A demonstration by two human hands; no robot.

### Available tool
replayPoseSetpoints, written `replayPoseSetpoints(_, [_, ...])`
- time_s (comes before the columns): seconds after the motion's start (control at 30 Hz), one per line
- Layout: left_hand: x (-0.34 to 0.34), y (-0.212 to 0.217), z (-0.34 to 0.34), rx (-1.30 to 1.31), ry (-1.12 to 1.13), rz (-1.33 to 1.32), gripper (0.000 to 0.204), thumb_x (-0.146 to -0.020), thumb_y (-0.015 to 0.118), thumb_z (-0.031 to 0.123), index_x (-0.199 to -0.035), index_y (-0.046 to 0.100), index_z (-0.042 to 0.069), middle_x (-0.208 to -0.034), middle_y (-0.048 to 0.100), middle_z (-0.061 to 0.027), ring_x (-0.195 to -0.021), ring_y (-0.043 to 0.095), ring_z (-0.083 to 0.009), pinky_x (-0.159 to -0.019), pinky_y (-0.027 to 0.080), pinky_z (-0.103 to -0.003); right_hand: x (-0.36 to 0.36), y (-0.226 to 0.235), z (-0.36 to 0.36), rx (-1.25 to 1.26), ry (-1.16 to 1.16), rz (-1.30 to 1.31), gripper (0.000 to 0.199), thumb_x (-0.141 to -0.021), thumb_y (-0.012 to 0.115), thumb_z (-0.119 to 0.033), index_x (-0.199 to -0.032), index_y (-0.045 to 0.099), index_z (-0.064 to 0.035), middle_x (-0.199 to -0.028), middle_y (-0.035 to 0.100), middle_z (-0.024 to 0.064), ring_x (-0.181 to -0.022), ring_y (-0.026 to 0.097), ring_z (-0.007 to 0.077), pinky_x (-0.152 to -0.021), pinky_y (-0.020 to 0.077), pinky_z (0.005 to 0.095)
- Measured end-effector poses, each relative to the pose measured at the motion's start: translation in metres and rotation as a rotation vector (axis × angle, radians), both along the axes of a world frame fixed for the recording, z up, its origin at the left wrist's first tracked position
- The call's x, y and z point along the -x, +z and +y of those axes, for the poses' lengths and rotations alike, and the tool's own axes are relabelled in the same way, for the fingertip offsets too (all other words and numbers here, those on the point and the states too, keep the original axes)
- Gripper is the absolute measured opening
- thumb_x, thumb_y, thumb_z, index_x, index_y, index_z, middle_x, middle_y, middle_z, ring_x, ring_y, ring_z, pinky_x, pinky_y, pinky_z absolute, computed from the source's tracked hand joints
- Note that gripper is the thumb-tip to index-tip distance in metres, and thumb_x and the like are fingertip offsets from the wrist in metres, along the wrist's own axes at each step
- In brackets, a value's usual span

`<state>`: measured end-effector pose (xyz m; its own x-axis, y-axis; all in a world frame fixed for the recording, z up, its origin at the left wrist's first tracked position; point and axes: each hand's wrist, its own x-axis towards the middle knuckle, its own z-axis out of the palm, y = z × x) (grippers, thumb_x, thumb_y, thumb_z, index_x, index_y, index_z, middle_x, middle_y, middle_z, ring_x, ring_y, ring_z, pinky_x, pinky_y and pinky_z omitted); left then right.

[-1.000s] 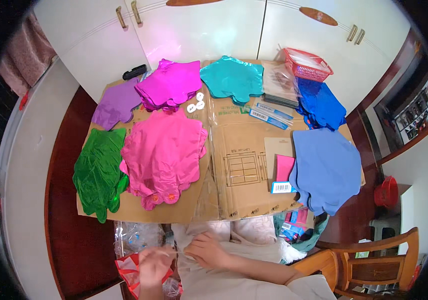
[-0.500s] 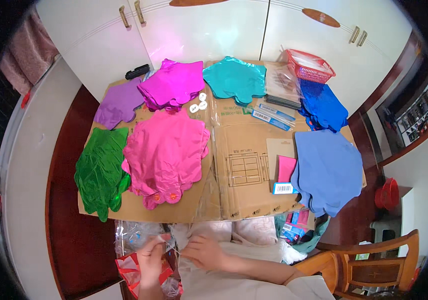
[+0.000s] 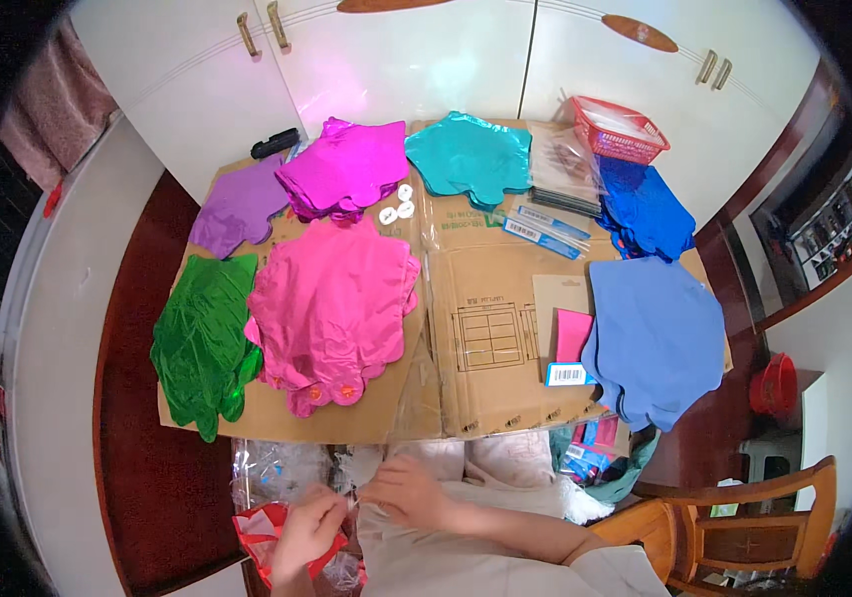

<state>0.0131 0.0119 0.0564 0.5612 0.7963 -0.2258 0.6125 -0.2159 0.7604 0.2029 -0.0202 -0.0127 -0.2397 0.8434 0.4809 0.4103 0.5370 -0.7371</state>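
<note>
My left hand (image 3: 314, 527) is below the table's front edge, its fingers curled together. Close beside it on the right, my right hand (image 3: 406, 493) is bent inward over my lap, fingers also closed. Whatever thin or clear thing they may pinch is too small and blurred to make out. Beneath my left hand is a red and white bag (image 3: 260, 537). Clear plastic wrapping (image 3: 282, 468) lies just beyond it. The nearest items on the table are a stack of flat pink foil balloons (image 3: 331, 308) and a green foil stack (image 3: 202, 343).
Cardboard (image 3: 485, 269) covers the table. Purple (image 3: 237, 211), magenta (image 3: 346, 169), teal (image 3: 471, 159), dark blue (image 3: 650, 214) and slate-blue (image 3: 655, 338) flat stacks ring it. A red basket (image 3: 620, 134) stands far right; white discs (image 3: 405, 210) lie mid-table. A wooden chair (image 3: 744, 517) is at right.
My left hand has dropped a little lower, and its fingers have turned in toward my right hand. The right hand has shifted slightly up. Things on the table stay as they were.
</note>
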Motion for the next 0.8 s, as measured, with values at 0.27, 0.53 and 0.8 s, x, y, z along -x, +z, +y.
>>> replayPoseSetpoints(0.27, [-0.017, 0.002, 0.008, -0.494, -0.086, 0.024, 0.012, -0.076, 0.052, 0.003, -0.083, 0.061, -0.002, -0.078, 0.061, -0.0151, -0.071, 0.056, -0.0232, -0.065, 0.042, -0.031, 0.01, -0.007, 0.0, 0.031, 0.036, 0.044, 0.015, -0.073, 0.061, -0.013, -0.087, 0.061, -0.0086, -0.077, 0.057, 0.0029, -0.076, 0.051, 0.0227, -0.066, 0.0417, 0.0335])
replayPoseSetpoints(0.53, [-0.002, 0.004, 0.006, 0.254, 0.092, -0.033, 0.014, -0.08, 0.051, 0.005, -0.073, 0.06, -0.003, -0.071, 0.061, -0.0112, -0.068, 0.057, -0.0145, -0.06, 0.043, -0.028, 0.011, -0.007, 0.001, 0.035, 0.117, 0.133, 0.016, -0.077, 0.057, -0.019, -0.089, 0.061, -0.0101, -0.079, 0.056, 0.0034, -0.081, 0.049, 0.0219, -0.074, 0.0406, 0.0344])
replayPoseSetpoints(0.8, [-0.015, 0.003, -0.014, 0.517, 0.608, -1.065, 0.012, -0.081, 0.051, 0.005, -0.077, 0.061, 0.0, -0.073, 0.061, -0.0098, -0.07, 0.057, -0.0171, -0.066, 0.042, -0.032, 0.012, -0.021, 0.008, 0.201, 0.109, 0.187, 0.014, -0.079, 0.057, -0.021, -0.083, 0.063, -0.0087, -0.077, 0.058, 0.0061, -0.076, 0.052, 0.0229, -0.072, 0.0416, 0.0334])
